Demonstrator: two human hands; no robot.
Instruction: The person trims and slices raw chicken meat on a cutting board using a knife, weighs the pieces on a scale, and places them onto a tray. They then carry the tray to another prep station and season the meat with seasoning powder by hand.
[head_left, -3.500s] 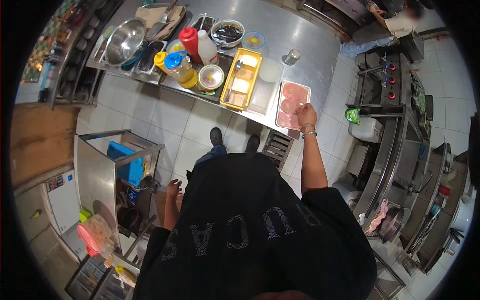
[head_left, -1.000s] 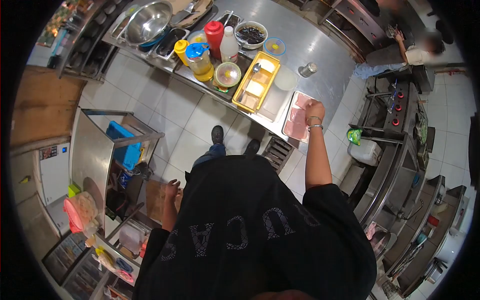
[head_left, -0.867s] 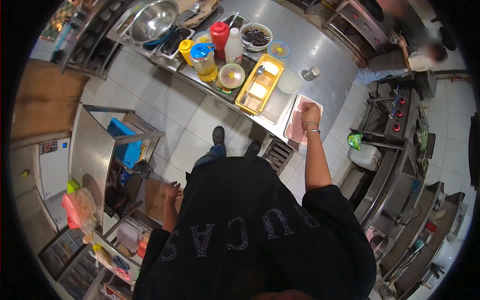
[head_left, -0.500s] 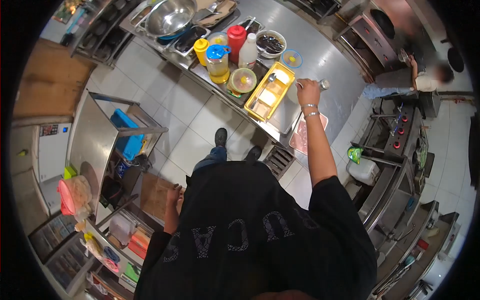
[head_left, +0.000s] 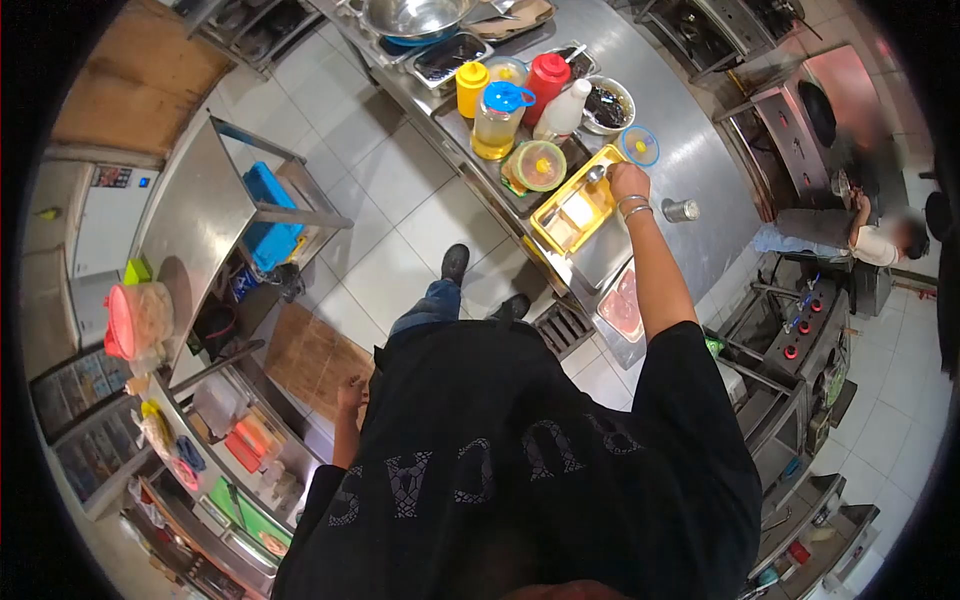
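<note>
My right hand (head_left: 628, 182), with bracelets at the wrist, is at the right edge of a yellow tray (head_left: 566, 243). Its fingers are closed on a metal spoon (head_left: 597, 174) over the tray's upper compartment. White and pale contents lie in the tray. A metal shaker (head_left: 681, 210) stands right of my wrist, apart from it. My left hand (head_left: 352, 392) hangs low beside my body, fingers apart, holding nothing. Left of the tray is a lidded round container (head_left: 539, 165).
Bottles, including red (head_left: 547, 80) and yellow (head_left: 472, 88), a blue-lidded jug (head_left: 498, 120) and a bowl of dark liquid (head_left: 607, 105) crowd the steel table (head_left: 690, 130). A pink-filled tray (head_left: 623, 303) lies near its edge. Another person (head_left: 878, 243) is at the far right.
My right hand has moved from beside the shaker to the spoon at the tray. The camera view has shifted, so the table items appear farther right. My left hand's fingers look more spread.
</note>
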